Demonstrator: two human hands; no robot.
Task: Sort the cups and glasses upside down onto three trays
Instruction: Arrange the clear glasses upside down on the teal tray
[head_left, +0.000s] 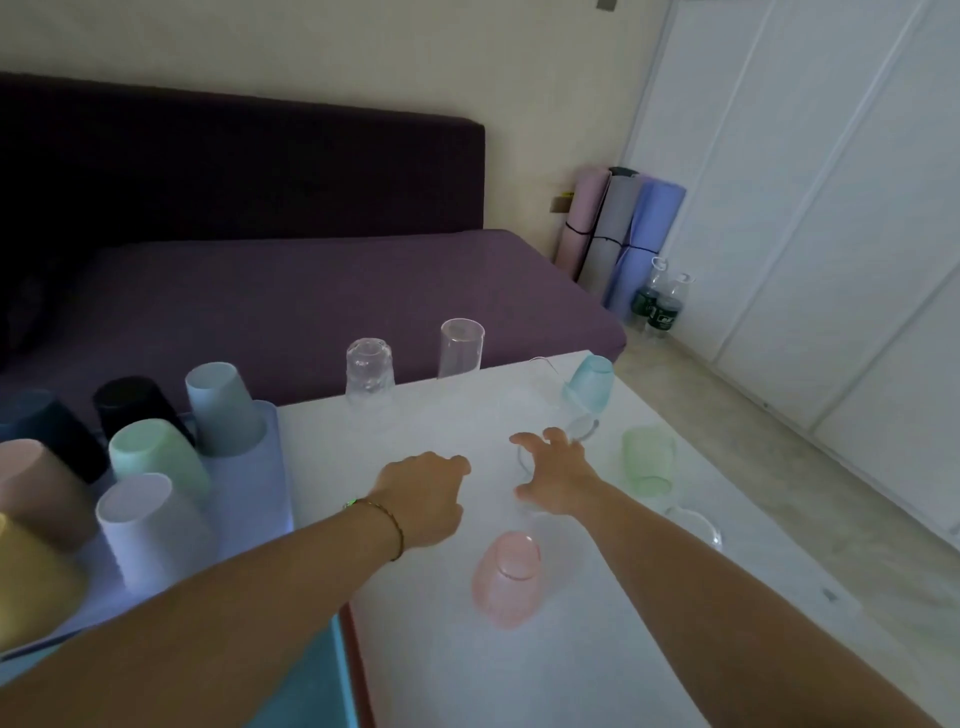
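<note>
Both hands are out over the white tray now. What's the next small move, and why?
Probably close the right hand on the clear glass just beyond its spread fingers. The left hand is empty, curled over bare tray; the glass's state is hard to read.

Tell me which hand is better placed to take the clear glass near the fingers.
The right hand: its spread fingers already curve around the clear glass. The left hand rests further left on the white tray, apart from it.
</note>
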